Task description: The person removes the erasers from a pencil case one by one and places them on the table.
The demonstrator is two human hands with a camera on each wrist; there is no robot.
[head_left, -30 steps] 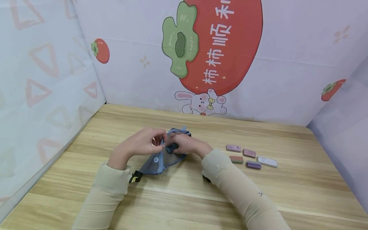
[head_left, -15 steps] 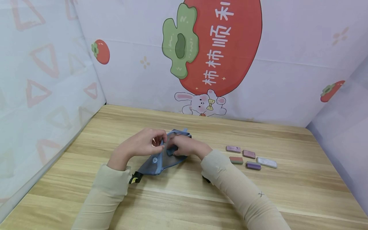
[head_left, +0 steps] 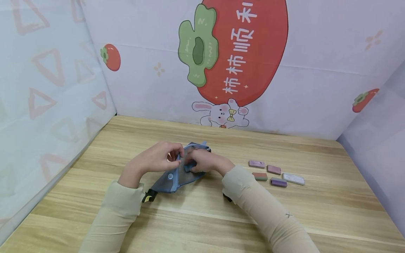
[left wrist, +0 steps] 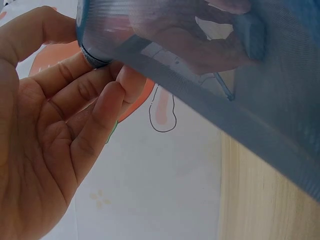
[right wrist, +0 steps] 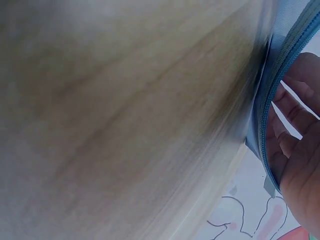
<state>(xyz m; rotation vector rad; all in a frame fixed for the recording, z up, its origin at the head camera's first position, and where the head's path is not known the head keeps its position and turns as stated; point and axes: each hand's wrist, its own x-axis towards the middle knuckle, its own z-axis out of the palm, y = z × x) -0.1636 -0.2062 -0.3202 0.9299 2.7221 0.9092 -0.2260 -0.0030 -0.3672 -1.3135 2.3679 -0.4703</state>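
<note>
A blue mesh pouch [head_left: 178, 172] is held up off the wooden table [head_left: 202, 218] near its middle, slanting down toward the person. The left hand [head_left: 155, 160] pinches the pouch's upper edge between thumb and curled fingers [left wrist: 107, 102]. The right hand [head_left: 202, 160] is pushed in at the pouch's open top, its fingers closed on a small dark blue block [head_left: 188, 166]; through the mesh, in the left wrist view, that block [left wrist: 252, 35] is seen inside the pouch. The zip edge [right wrist: 285, 65] is seen running past the palm in the right wrist view. Five small flat blocks [head_left: 275, 173] lie well apart to the right on the table. The table is enclosed by pale cloth walls printed with a large red fruit [head_left: 243, 45] and a rabbit [head_left: 221, 114]
</note>
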